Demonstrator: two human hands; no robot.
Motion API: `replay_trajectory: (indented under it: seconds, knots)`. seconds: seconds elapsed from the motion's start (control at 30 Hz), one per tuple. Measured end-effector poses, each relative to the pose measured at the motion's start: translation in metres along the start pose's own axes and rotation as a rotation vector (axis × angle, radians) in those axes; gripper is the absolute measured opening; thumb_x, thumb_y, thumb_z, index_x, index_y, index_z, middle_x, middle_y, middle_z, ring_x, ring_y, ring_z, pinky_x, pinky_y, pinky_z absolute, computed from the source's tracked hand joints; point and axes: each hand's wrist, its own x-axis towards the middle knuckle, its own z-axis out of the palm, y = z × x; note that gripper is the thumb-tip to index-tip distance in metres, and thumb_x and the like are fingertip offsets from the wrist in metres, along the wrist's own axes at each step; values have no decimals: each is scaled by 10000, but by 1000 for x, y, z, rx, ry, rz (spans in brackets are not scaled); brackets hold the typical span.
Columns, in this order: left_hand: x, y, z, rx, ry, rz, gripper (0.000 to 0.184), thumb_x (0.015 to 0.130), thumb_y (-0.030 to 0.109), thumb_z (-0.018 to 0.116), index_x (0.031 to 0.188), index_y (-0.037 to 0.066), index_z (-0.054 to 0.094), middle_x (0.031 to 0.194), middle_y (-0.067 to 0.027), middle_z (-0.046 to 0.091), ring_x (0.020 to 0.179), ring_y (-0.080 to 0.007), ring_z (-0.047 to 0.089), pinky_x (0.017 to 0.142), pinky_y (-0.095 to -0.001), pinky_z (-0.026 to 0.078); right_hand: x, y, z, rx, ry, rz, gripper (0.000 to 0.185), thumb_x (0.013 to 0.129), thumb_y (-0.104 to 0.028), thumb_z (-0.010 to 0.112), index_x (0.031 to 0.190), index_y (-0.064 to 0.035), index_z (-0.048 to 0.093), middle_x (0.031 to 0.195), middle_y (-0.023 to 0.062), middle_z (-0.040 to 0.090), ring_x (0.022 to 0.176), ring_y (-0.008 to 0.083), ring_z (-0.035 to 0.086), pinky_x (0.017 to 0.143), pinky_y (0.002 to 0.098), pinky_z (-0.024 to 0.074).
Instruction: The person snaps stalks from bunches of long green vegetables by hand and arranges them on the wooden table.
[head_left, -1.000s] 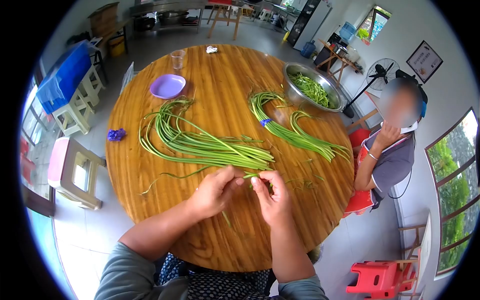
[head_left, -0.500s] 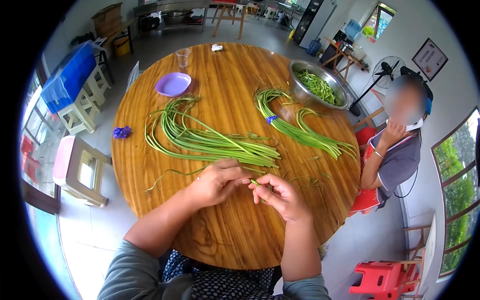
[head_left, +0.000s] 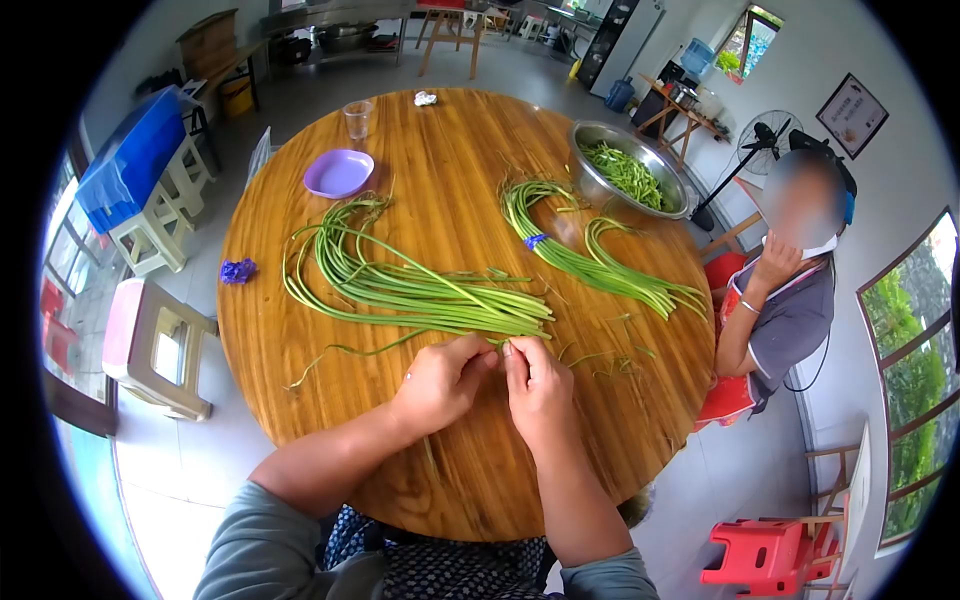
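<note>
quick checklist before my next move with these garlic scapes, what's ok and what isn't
1. Left hand and right hand close together over the wooden table: ok.
2. Piece gripped: cannot tell, hidden from view.
3. Loose garlic scapes lying just beyond both hands: ok.
4. Second bundle untied: not ok, purple tape circles it.
5. Steel basin holding cut green pieces: ok.
6. Tabletop free of scraps: not ok, some lie right of the right hand.
</note>
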Motion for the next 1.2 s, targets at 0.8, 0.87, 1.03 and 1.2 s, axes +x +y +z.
replay_trajectory:
  seconds: [0.8, 0.87, 1.03, 1.2]
  knots:
    - [-2, -5, -7, -162, -71, -7, 96, 930, 106, 642, 952, 20, 603, 767, -137, 629, 693, -276, 626, 637, -359, 496, 17, 33, -38, 1288, -154, 520, 131, 998, -143, 533, 1098, -64, 562, 892, 25, 494, 644, 97, 416, 583, 248, 343]
    - [-1, -6, -7, -152, -57, 20, 95, 923, 101, 649, 951, 21, 607, 778, -141, 629, 700, -287, 625, 638, -359, 495, 12, 27, -37, 1216, -258, 522, 124, 991, -152, 549, 1078, -63, 563, 903, 26, 498, 639, 93, 410, 582, 243, 339]
    - [0, -7, -8, -136, -13, 59, 87, 903, 76, 663, 948, 19, 615, 802, -155, 627, 717, -313, 625, 644, -369, 495, 8, 22, -29, 1104, -424, 551, 109, 965, -147, 606, 1019, -60, 569, 883, 11, 518, 622, 80, 406, 575, 231, 331]
    - [-1, -9, -6, -183, -4, 15, 86, 928, 87, 644, 958, 14, 607, 796, -128, 629, 714, -236, 617, 659, -339, 499, 4, 22, -20, 1158, -471, 548, 42, 961, -84, 592, 987, -67, 563, 824, -2, 529, 608, 73, 409, 562, 237, 339]
